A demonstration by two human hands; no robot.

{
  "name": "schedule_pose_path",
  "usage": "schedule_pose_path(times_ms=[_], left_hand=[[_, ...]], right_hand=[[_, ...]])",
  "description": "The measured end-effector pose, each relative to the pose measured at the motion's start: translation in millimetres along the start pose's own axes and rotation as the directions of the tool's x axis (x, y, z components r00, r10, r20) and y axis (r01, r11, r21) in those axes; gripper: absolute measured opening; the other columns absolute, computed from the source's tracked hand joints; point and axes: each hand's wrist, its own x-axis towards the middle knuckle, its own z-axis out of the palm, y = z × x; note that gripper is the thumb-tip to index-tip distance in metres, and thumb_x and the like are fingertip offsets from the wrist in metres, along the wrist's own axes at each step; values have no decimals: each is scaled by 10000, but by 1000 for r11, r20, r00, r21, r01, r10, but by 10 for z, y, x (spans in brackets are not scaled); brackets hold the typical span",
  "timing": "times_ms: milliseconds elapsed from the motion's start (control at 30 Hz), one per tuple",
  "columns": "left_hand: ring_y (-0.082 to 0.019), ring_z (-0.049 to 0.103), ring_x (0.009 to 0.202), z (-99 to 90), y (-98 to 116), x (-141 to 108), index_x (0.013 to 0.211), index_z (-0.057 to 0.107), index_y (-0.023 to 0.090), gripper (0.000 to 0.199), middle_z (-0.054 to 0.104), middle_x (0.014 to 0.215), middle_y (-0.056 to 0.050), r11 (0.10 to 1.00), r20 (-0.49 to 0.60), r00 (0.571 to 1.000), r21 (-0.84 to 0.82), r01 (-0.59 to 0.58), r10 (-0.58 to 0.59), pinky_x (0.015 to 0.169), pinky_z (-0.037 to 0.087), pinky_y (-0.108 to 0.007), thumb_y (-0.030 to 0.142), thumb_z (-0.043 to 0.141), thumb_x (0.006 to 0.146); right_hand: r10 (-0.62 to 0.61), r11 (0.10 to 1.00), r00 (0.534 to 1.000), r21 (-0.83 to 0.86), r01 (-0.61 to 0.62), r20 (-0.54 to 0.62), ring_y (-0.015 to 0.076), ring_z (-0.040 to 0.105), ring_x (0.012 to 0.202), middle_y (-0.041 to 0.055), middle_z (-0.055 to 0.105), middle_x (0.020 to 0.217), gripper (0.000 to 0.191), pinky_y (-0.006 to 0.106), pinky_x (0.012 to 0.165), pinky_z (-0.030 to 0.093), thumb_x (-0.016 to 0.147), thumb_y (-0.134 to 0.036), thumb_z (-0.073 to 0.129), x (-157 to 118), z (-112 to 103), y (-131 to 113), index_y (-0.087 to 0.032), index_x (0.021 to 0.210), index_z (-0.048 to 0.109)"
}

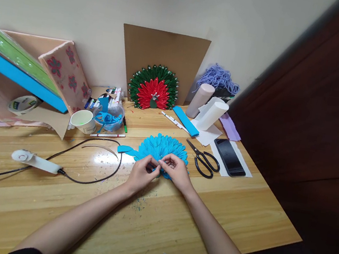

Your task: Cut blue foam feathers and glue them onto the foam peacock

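A round, layered blue paper piece (162,143) lies on the wooden table, its petals fanned out. Over its lower middle, my left hand (143,173) and my right hand (177,172) meet with fingertips pinched together. Whatever is between the fingertips is too small to make out. At the left edge of the fan, loose blue petals (124,149) lie flat. Black-handled scissors (204,160) rest just right of the fan, slightly open.
A white glue gun (37,162) with a looping black cable lies left. Behind stand a paper cup (83,120), a tub of blue scraps (109,118), a green and red fan (153,92) against cardboard, and paper rolls (212,116). A phone (230,157) lies right.
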Motion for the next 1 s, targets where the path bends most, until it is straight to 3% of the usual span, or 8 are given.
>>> schedule_pose_path(times_ms=[267, 733, 1000], left_hand=[[-153, 609, 718, -11, -6, 32, 790, 626, 161, 199, 668, 789, -49, 999, -36, 999, -28, 29, -30, 656, 470, -253, 354, 579, 804], [-159, 616, 766, -12, -79, 68, 840, 607, 162, 208, 651, 815, -44, 976, -75, 991, -196, 93, -109, 666, 478, -248, 365, 594, 797], [-151, 594, 764, -25, -92, 60, 865, 593, 165, 199, 630, 849, -53, 984, -124, 987, -163, 77, -98, 663, 477, -251, 357, 577, 814]], right_hand=[[-23, 998, 1000, -67, 23, -4, 136, 560, 683, 16, 606, 754, 213, 255, 631, 456, 756, -380, 617, 3, -47, -10, -171, 779, 582], [-3, 1000, 1000, 23, 2, 19, 143, 572, 755, 30, 625, 824, 255, 266, 702, 469, 717, -375, 674, 36, -76, 9, -168, 853, 616], [-9, 998, 997, -64, 14, 76, 149, 588, 760, 32, 639, 806, 217, 277, 714, 475, 753, -364, 627, 17, -70, -8, -168, 845, 629]])
